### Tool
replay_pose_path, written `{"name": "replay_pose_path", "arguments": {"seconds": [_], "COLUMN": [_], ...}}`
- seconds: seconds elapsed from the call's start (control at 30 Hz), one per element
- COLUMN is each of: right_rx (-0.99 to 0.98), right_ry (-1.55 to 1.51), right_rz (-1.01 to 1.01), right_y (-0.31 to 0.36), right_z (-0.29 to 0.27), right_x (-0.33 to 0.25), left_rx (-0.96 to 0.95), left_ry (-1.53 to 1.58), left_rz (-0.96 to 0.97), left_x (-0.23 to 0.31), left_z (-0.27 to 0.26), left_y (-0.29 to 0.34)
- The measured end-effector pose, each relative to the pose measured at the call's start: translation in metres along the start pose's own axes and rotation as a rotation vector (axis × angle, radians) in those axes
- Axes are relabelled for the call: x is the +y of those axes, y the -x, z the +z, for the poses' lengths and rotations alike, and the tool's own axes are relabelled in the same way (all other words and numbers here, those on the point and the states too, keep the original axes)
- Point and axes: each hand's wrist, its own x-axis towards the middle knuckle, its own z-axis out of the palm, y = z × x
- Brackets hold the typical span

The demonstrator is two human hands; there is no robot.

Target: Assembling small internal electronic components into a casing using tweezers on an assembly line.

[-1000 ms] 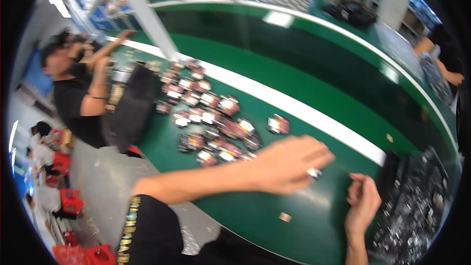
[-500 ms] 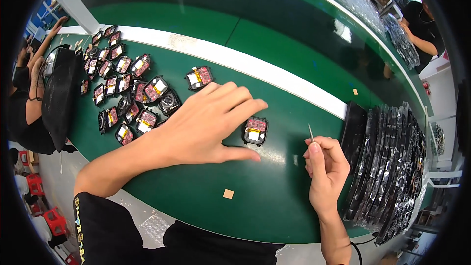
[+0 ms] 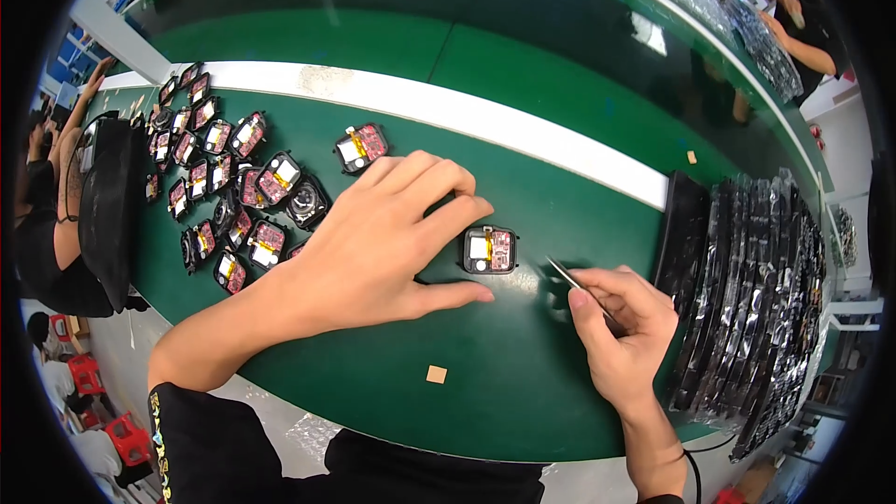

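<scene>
One open watch case (image 3: 490,250), with a red circuit board, yellow tape and a white battery, lies flat on the green table between my hands. My left hand (image 3: 397,233) is just left of it, thumb and fingers spread, holding nothing. Closed around slim metal tweezers (image 3: 562,271) is my right hand (image 3: 627,327), right of the case, their tip pointing up and left toward it. Another such case (image 3: 361,147) rests beyond my left hand. A pile of similar cases (image 3: 219,168) spreads to the left, partly hidden by my left forearm.
Several stacked trays in clear plastic (image 3: 747,308) stand at the right beside a black bin (image 3: 677,233). A small tan square (image 3: 436,374) lies near the front edge. A white rail (image 3: 420,98) runs along the back. Other people sit at far left and far right.
The watch case has turned about a quarter turn. My left hand's fingers have drawn back a little. The tweezers have tilted from upright to pointing left, toward the case.
</scene>
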Motion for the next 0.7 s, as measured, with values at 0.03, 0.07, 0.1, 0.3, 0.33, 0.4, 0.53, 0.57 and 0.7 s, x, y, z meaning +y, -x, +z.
{"name": "replay_pose_path", "arguments": {"seconds": [0.03,0.07,0.1,0.3,0.33,0.4,0.53,0.57,0.7], "right_rx": [-0.005,-0.004,0.005,-0.048,-0.039,-0.062,-0.106,-0.108,-0.125], "right_ry": [-0.002,0.003,0.003,0.039,0.054,0.098,0.192,0.194,0.195], "right_rz": [-0.013,-0.022,-0.004,-0.134,-0.158,-0.161,-0.193,-0.183,-0.190], "right_y": [-0.001,-0.001,-0.001,-0.004,-0.005,-0.005,-0.005,-0.005,-0.006], "right_z": [-0.001,-0.001,-0.002,-0.006,-0.004,-0.005,0.001,0.002,0.003], "right_x": [0.000,0.001,0.002,0.002,0.001,-0.002,-0.005,-0.005,-0.004], "left_rx": [0.026,0.012,-0.004,-0.153,-0.185,-0.194,-0.179,-0.164,-0.168], "left_ry": [0.005,0.014,0.025,0.240,0.251,0.265,0.278,0.269,0.273], "left_rz": [0.020,0.021,0.026,0.047,0.053,0.056,0.057,0.062,0.058], "left_x": [-0.001,0.001,0.002,0.010,0.010,0.009,0.005,0.005,0.005], "left_z": [0.002,0.001,0.002,0.003,0.003,0.003,0.006,0.006,0.006], "left_y": [-0.001,-0.002,-0.002,-0.001,-0.001,-0.003,-0.002,-0.001,-0.002]}}
